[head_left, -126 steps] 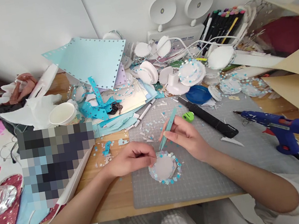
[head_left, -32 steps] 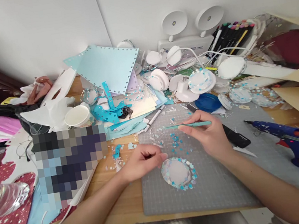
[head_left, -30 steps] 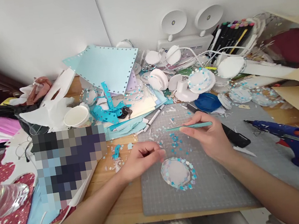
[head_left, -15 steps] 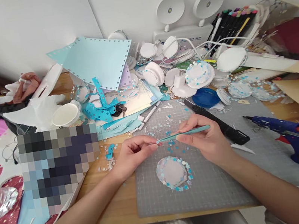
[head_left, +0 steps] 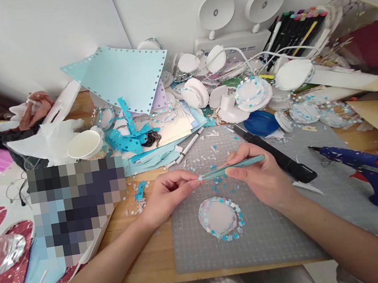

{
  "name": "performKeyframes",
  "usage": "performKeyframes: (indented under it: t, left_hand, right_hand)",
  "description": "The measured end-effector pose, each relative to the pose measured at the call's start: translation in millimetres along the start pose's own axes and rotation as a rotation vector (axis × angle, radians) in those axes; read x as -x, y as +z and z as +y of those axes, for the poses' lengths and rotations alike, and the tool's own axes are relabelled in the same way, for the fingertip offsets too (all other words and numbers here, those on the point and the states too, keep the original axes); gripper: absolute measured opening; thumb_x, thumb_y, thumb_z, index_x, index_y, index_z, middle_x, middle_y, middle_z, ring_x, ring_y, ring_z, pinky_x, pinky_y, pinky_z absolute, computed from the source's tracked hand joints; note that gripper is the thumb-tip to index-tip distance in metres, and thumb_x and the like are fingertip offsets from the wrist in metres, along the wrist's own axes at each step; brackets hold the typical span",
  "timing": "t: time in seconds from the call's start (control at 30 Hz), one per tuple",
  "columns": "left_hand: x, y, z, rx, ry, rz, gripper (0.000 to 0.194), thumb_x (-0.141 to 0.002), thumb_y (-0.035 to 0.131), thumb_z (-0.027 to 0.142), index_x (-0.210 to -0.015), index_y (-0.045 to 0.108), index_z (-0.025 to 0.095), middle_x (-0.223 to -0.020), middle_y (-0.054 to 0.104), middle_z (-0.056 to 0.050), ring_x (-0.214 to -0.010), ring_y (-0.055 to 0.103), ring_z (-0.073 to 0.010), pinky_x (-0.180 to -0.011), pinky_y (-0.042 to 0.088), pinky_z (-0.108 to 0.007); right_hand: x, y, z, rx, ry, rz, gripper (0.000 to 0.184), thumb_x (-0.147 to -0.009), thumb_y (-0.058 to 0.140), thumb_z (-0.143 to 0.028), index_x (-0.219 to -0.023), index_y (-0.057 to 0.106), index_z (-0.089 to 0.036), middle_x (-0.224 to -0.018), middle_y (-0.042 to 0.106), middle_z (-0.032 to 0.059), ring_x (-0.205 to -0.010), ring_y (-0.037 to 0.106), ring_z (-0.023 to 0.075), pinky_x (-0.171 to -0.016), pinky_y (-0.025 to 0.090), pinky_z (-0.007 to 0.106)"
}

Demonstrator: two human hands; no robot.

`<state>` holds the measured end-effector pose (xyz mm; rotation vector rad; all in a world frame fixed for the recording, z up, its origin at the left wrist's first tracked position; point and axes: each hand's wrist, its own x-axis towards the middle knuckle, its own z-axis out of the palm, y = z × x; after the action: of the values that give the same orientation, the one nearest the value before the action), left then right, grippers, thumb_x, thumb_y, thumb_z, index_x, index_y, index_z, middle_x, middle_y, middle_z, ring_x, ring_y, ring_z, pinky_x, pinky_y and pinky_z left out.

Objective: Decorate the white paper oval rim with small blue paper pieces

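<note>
My right hand (head_left: 261, 175) is closed around a pair of teal tweezers (head_left: 243, 163), whose tips point left. At those tips, my left hand (head_left: 172, 193) pinches a tiny pale blue paper flower (head_left: 200, 178) between thumb and forefinger. Below both hands, a round white paper disc (head_left: 222, 218) lies on the grey cutting mat (head_left: 284, 241), ringed with small blue, white and lilac paper flowers. More loose blue flower cutouts (head_left: 219, 185) are scattered on the mat under the tweezers.
A blue glue gun (head_left: 364, 161) lies at the right, near a long black tool (head_left: 277, 154). Finished-looking decorated discs (head_left: 253, 94) crowd the back. Teal punched paper (head_left: 121, 78), blue strips (head_left: 126, 139) and a white cup (head_left: 84, 146) stand at back left.
The tweezers have turned slightly in my right hand, showing more of their side. Both hands stay almost in place, with the tips still meeting at the left fingertips.
</note>
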<state>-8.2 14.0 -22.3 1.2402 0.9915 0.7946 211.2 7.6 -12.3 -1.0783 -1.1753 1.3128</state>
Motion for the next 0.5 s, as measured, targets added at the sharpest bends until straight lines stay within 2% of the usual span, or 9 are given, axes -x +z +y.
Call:
performKeyframes:
  t: [0.1, 0.2, 0.5]
  left_hand:
    - [0.3, -0.6, 0.2, -0.024, 0.005, -0.017, 0.027, -0.078, 0.069, 0.040, -0.083, 0.075, 0.015, -0.073, 0.067, -0.006, -0.067, 0.053, -0.0136, -0.058, 0.036, -0.022]
    - [0.3, -0.2, 1.2, -0.018, 0.014, -0.020, 0.025, -0.079, 0.069, 0.039, -0.084, 0.075, 0.015, -0.077, 0.069, -0.006, -0.068, 0.054, -0.0133, -0.059, 0.037, -0.022]
    - [0.4, 2.2, 2.5, 0.041, -0.019, -0.020, 0.031, -0.073, 0.072, 0.042, -0.083, 0.071, 0.013, -0.067, 0.061, -0.002, -0.060, 0.047, -0.0106, -0.054, 0.032, -0.021]
  right_hand:
    - [-3.0, 0.8, -0.7, -0.043, 0.027, 0.050, 0.024, -0.064, 0.079, -0.034, -0.067, 0.059, -0.022, -0.069, 0.059, -0.0014, -0.063, 0.055, 0.0134, -0.058, 0.046, 0.028]
    - [-3.7, 1.7, -1.6, -0.062, 0.034, 0.046, 0.023, -0.063, 0.079, -0.033, -0.066, 0.060, -0.022, -0.067, 0.058, -0.0018, -0.062, 0.053, 0.0126, -0.057, 0.044, 0.027]
    - [-0.2, 2.8, -0.3, -0.027, 0.027, -0.020, 0.019, -0.068, 0.078, -0.029, -0.070, 0.060, -0.022, -0.073, 0.061, -0.0015, -0.069, 0.061, 0.0152, -0.062, 0.050, 0.029]
